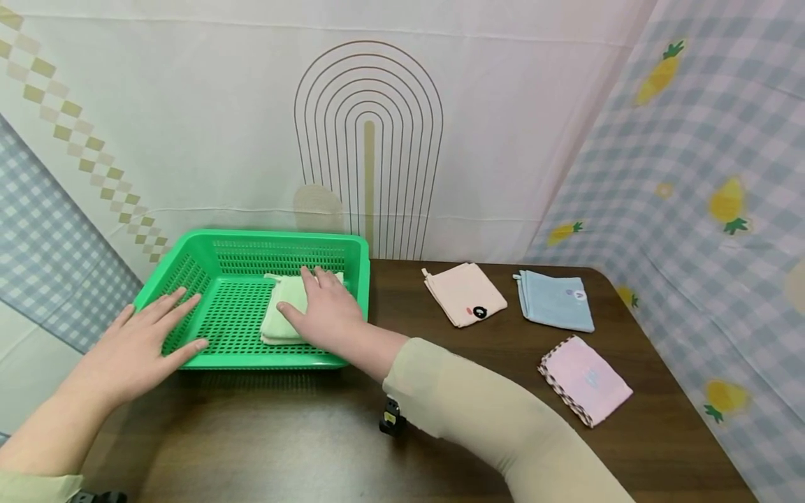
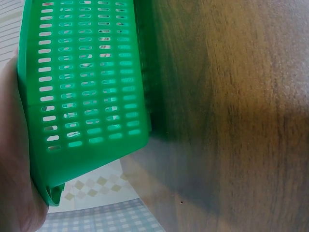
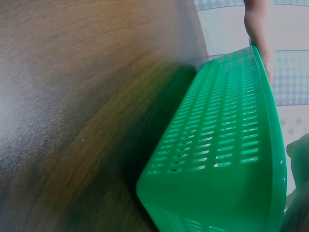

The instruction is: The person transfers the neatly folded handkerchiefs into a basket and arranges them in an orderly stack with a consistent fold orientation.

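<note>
A green plastic basket with slotted walls stands at the back left of the table. Inside it, toward the right, lies a folded light green towel, with a pale cream edge showing beneath. My right hand rests on this towel, fingers extended and thumb out to the left, covering part of it. Over the basket's front left corner my left hand lies with spread, fairly straight fingers. The left wrist view catches the side of the left hand along the basket rim; the right wrist view shows the basket's slotted wall.
Three folded towels lie right of the basket: a peach one with a black ring patch, a blue one, and a pink one with a checked border. Patterned curtains hang behind and beside the dark wooden table.
</note>
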Demonstrator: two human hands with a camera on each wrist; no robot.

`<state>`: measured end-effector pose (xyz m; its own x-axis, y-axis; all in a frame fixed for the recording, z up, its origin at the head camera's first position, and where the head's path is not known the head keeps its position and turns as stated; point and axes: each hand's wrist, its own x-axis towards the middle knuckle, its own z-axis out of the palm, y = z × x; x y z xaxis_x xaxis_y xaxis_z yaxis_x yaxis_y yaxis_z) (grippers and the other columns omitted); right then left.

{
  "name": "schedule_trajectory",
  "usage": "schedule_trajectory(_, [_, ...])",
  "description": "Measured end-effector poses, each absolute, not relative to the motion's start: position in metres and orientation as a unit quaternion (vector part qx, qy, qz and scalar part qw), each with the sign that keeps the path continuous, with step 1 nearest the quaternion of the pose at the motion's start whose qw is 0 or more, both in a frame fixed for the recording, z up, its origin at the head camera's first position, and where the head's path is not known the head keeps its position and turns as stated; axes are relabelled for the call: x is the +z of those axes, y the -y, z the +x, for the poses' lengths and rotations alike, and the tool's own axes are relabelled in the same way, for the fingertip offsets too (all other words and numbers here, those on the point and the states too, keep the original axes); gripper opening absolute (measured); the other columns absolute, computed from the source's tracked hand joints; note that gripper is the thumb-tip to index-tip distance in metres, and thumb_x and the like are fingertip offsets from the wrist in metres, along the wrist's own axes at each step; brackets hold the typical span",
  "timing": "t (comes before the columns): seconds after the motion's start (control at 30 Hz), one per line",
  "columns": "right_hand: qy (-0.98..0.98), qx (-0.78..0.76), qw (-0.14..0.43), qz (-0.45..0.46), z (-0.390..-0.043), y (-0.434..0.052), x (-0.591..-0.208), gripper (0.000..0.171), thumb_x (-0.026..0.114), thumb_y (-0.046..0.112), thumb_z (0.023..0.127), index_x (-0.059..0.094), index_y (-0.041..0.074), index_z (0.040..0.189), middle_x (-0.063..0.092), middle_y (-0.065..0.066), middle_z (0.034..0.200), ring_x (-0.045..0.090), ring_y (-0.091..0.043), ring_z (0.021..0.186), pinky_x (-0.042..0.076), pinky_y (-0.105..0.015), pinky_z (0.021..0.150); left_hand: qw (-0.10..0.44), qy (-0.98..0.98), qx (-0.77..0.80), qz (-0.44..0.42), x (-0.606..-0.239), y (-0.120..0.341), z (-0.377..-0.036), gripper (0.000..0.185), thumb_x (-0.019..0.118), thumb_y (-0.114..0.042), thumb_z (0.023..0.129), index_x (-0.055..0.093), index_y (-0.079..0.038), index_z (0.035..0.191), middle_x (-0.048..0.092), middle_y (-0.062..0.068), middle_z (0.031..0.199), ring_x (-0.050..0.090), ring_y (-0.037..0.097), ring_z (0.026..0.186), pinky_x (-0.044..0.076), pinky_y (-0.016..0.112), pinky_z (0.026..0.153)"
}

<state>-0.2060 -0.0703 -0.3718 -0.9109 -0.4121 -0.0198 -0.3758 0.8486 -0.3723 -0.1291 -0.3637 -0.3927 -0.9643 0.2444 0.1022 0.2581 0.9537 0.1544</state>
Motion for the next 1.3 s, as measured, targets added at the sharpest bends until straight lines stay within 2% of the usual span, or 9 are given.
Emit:
schedule_trajectory(0.37, [-0.961,-0.148,0.025,-0.232,-0.2,0.054,-0.374,0.077,0.028,0.067,0.1,0.019,0.021,0.16,0.021,-0.003,0.164,0.014,-0.021,0.152,0.015,-0.035,0.122,0.044,0.986,-0.089,-0.135,-0.39,0.361,-0.128,0.084,0.059,-0.053,0.095,0.017,-0.02,0.161,0.02,0.02,0.162,0.031,0.052,0.138,-0.012,0.057,0.117])
schedule_trajectory(0.63, [-0.955,-0.164,0.014,-0.246,-0.194,0.038,-0.377,0.075,0.029,0.065,0.1,0.02,0.021,0.16,0.021,-0.003,0.164,0.012,-0.02,0.152,0.014,-0.036,0.123,0.046,0.985,-0.084,-0.142,-0.391,0.36,-0.128,0.083,0.058,-0.052,0.096,0.016,-0.02,0.161,0.015,0.018,0.164,0.028,0.05,0.14,-0.013,0.058,0.117])
schedule_trajectory(0.87, [-0.95,-0.17,0.002,-0.262,-0.189,0.019,-0.38,0.075,0.029,0.064,0.101,0.021,0.019,0.16,0.019,-0.005,0.165,0.009,-0.021,0.153,0.01,-0.035,0.123,0.056,0.985,-0.081,-0.145,-0.392,0.361,-0.128,0.082,0.059,-0.051,0.096,0.017,-0.021,0.161,0.018,0.019,0.163,0.03,0.05,0.139,-0.012,0.058,0.117])
schedule_trajectory(1.17, [-0.943,-0.191,-0.013,-0.274,-0.179,-0.005,-0.384,0.076,0.027,0.065,0.101,0.019,0.018,0.16,0.013,-0.004,0.166,0.009,-0.024,0.153,0.009,-0.039,0.123,0.06,0.984,-0.081,-0.146,-0.394,0.362,-0.127,0.081,0.058,-0.05,0.096,0.017,-0.022,0.161,0.018,0.018,0.163,0.029,0.049,0.14,-0.014,0.057,0.117])
schedule_trajectory(1.3, [-0.941,-0.202,-0.01,-0.271,-0.175,-0.016,-0.386,0.076,0.028,0.065,0.1,0.017,0.02,0.161,0.012,-0.003,0.166,0.005,-0.021,0.153,0.009,-0.04,0.123,0.06,0.984,-0.08,-0.146,-0.394,0.363,-0.128,0.081,0.058,-0.05,0.097,0.017,-0.022,0.161,0.017,0.018,0.163,0.028,0.049,0.141,-0.015,0.057,0.117])
